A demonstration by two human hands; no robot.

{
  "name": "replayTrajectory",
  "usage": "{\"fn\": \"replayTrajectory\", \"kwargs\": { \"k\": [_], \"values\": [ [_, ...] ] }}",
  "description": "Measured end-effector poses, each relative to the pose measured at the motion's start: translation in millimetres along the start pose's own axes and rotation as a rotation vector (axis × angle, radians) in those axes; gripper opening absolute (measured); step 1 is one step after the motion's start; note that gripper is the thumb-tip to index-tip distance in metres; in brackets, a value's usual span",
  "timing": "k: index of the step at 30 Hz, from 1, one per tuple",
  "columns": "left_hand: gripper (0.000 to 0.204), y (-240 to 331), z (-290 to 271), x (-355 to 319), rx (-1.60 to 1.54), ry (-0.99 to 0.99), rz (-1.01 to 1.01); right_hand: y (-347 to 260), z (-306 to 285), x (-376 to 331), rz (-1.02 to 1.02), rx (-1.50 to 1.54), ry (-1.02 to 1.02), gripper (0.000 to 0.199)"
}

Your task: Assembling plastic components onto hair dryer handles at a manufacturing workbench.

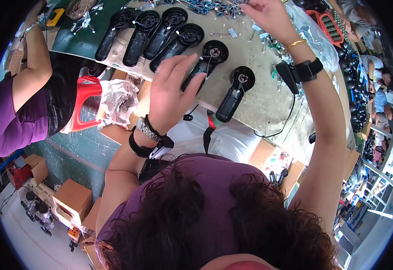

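Held the left hand [171,92] with thumb and fingers spread at the upper centre of the frame, over the handle of a black casing [215,51]; could not tell any contact. Saw a metallic part inside its round head. Had the right hand [270,15] at the top edge, right of centre, beside a pile of wires [210,8]; could not tell whether pinching anything. Found a second casing [234,94] lying right of centre on the grey table [268,101], and four more casings [141,38] side by side toward the upper left. Noted a red stool [88,87] at the left.
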State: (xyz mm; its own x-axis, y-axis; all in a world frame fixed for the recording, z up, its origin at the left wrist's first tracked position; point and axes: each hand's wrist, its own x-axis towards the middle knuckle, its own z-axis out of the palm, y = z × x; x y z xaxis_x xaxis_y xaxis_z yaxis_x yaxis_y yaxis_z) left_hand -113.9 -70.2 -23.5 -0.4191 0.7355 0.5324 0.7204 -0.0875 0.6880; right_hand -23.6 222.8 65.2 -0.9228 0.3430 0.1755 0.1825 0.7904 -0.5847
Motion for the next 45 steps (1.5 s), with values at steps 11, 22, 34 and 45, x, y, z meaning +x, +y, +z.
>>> {"fn": "replayTrajectory", "kwargs": {
  "k": [11, 22, 34, 45],
  "values": [
    [0.031, 15.0, -3.4, 54.7, -0.288, 0.187, 0.036, -91.1, 6.1, -36.9, 0.061, 0.796, -0.069, 0.021],
    [0.014, 5.3, -20.6, 28.0, -0.151, -0.101, 0.001, -63.2, 33.4, -54.2, -0.091, 0.247, -0.239, 0.024],
    [0.016, -23.2, -14.9, 11.4, 0.113, 0.153, 0.106, -59.1, 45.1, -22.5, -0.253, 0.041, -0.242, 0.019],
    [0.022, -44.0, -17.0, -13.5, 0.349, 0.142, 0.045, -60.7, 62.1, 19.8, -0.259, -0.144, -0.324, 0.012]
  ]
}}
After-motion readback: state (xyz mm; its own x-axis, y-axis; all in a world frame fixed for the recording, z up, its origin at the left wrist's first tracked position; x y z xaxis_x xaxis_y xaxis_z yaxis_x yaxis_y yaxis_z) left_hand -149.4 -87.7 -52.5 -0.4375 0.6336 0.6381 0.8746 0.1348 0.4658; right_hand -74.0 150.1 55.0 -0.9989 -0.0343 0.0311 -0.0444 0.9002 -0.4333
